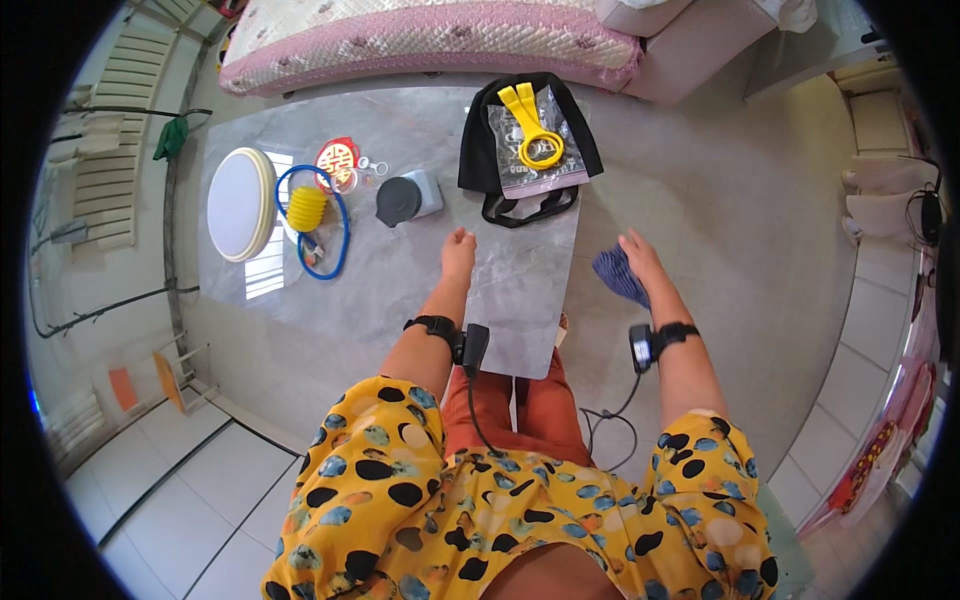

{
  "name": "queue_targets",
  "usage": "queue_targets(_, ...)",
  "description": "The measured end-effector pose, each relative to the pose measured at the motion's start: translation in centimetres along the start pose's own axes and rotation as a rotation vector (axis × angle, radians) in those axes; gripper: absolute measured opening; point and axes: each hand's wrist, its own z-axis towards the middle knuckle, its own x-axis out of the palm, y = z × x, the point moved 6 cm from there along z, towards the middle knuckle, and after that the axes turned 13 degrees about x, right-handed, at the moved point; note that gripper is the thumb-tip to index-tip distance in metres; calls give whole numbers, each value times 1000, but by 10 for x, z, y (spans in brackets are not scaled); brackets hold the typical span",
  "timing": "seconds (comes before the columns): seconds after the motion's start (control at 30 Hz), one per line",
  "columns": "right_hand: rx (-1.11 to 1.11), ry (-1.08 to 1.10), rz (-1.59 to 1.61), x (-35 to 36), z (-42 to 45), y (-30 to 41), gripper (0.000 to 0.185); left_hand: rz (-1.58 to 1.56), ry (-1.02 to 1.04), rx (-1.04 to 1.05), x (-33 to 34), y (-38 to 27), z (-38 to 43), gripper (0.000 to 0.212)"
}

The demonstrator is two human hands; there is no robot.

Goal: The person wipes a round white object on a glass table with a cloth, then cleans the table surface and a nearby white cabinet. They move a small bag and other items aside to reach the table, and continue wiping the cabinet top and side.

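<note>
A blue striped cloth (621, 274) hangs from my right hand (643, 261), past the table's right edge and over the floor. My left hand (458, 253) is above the grey marble-patterned table (390, 300), its fingers curled in and nothing visible in them. Left of that hand, a pale blue container with a dark grey lid (409, 198) lies on the tabletop. Beyond both hands is a black fabric bag (480, 150) with straps. On it rest a clear plastic pouch bearing writing (517, 180) and a yellow strap with a ring (540, 150).
A round white lamp-like disc (241, 204), a yellow bellows pump (307, 209) with a blue hose (346, 240), and a red paper ornament (337, 156) occupy the table's left part. A sofa with a quilted cover (435, 45) stands behind. A cable (634, 435) dangles by my right forearm.
</note>
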Motion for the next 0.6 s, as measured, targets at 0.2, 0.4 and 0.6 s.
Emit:
queue_targets(0.2, 55, -114, -147, 30, 99, 58, 81, -148, -175, 4, 16, -7, 48, 77)
queue_targets(0.4, 195, 37, -38, 42, 145, 61, 71, -205, -226, 26, 38, -33, 65, 86)
queue_targets(0.6, 113, -189, -186, 40, 125, 75, 46, 94, -165, 66, 43, -38, 92, 61)
